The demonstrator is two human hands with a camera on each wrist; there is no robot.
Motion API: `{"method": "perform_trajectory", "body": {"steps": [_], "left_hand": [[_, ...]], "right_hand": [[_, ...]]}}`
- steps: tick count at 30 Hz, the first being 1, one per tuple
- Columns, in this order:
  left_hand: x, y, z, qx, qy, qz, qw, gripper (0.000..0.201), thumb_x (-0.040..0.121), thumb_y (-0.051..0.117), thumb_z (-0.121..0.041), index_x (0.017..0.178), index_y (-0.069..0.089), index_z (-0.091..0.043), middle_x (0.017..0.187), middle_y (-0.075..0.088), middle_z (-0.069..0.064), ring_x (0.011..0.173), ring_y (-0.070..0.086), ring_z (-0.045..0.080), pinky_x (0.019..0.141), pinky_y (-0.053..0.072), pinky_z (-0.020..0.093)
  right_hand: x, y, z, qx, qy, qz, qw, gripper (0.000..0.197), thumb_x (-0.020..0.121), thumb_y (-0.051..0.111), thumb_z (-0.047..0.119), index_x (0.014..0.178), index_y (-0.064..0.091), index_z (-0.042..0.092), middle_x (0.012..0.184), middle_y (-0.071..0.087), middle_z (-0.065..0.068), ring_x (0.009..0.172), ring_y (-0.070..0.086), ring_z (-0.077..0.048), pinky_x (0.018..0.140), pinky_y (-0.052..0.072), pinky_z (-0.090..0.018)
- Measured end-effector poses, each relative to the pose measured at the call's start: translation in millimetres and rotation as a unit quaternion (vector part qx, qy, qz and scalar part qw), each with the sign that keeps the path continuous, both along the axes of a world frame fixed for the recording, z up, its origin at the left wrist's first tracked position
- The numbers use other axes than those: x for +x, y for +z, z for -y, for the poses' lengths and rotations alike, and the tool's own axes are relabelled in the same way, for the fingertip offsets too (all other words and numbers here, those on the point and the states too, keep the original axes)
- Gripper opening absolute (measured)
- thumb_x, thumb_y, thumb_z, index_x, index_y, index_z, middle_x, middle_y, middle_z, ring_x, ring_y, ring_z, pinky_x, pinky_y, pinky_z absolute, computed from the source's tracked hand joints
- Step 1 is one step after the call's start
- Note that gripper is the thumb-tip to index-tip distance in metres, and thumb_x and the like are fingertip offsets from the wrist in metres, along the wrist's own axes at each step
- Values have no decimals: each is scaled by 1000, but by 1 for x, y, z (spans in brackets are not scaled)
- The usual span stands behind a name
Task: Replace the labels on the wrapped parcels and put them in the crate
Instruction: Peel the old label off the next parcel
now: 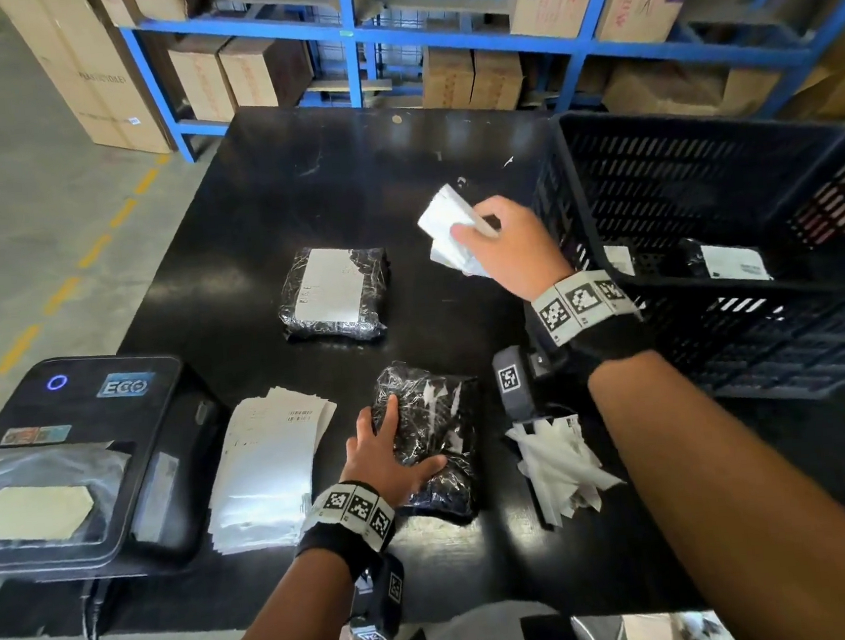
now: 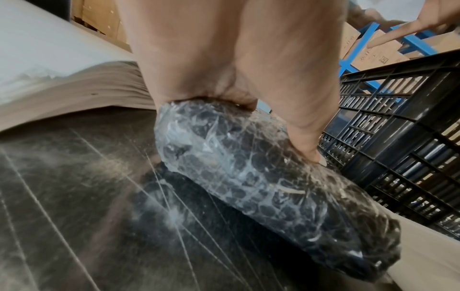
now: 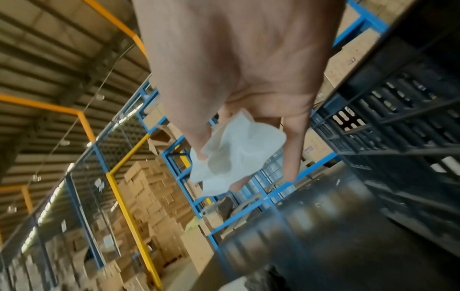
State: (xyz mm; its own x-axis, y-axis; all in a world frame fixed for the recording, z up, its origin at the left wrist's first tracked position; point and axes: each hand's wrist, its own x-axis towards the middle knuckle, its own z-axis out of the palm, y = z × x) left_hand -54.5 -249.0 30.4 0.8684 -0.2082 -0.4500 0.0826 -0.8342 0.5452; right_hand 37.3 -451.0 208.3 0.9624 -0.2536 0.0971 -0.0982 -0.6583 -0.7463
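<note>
Near parcel [image 1: 429,438]: it lies on the table [image 1: 293,177] right in front of you, with only torn white scraps left on its wrap, so it looks stripped and ready for a fresh label.
Left hand [image 1: 387,457]: you press it down over the near parcel's left edge, fingers forward along the top and thumb hooked round the near side. I judge this is to keep the slippery wrap from sliding while the other hand works.
Right hand [image 1: 506,247]: you hold it raised above the table, close to the crate's left wall, wrist bent down, thumb and fingers pinching a crumpled white label [image 1: 453,229]. It looks like a peeled-off piece on its way to being dropped.
Paper scraps [image 1: 560,461]: a heap of white strips sits just right of the near parcel, probably where your discards go.
Fresh labels [image 1: 263,459]: a fanned stack lies just left of your left hand, beside the label printer [image 1: 72,456], within easy reach for the next step.
Far parcel [image 1: 332,292]: it rests further back on the table, well apart from both hands, its white label facing up.
Crate [image 1: 722,342]: the black slatted crate stands at your right and already holds labelled parcels [image 1: 732,261], so finished ones travel only a short way.
</note>
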Motion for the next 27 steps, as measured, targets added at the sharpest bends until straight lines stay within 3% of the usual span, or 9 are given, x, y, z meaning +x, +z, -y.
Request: {"method": "perform_trajectory", "body": {"steps": [6,11,15,19,23,27], "left_hand": [[3,0,1,11,-7,2,1000,109,69,65,-69,149,-5,-42,158,-2,4,141,14,37,113,29,47],[4,2,1,11,-11,-14,1000,110,69,64,-70,149,-6,-42,159,-5,4,143,9,40,113,27,52],[4,5,5,22,-11,-15,1000,109,70,63,-70,149,-8,-41,159,-6,5,143,8,41,113,26,51],[5,6,7,21,-8,-22,999,110,70,65,-68,148,-8,-42,159,-7,6,143,6,42,113,24,52],[5,5,7,24,-12,-15,1000,110,70,64,-70,149,-7,-41,158,-5,7,143,8,42,113,25,51],[5,5,6,22,-16,-14,1000,111,69,64,-70,149,-7,-41,158,-5,7,143,8,42,114,24,50]], "right_hand": [[-46,-55,2,40,-34,-93,994,33,79,64,40,107,55,25,101,65,0,90,62,-23,83,53,-42],[-83,-83,14,56,-75,-188,978,65,78,67,40,134,36,30,122,58,-6,111,55,-25,98,44,-38],[-117,-98,23,54,-99,-235,965,48,82,66,36,121,42,23,111,58,-2,91,58,-19,82,44,-31],[-147,-114,32,16,-125,-261,957,44,80,67,37,113,40,24,114,60,-3,101,58,-25,90,49,-40],[-166,-120,35,-41,-171,-242,954,50,82,63,40,123,41,22,124,54,-6,116,50,-29,94,45,-42],[-173,-127,36,-72,-199,-254,944,49,85,50,51,125,45,21,125,55,-7,118,47,-29,95,43,-42]]}}
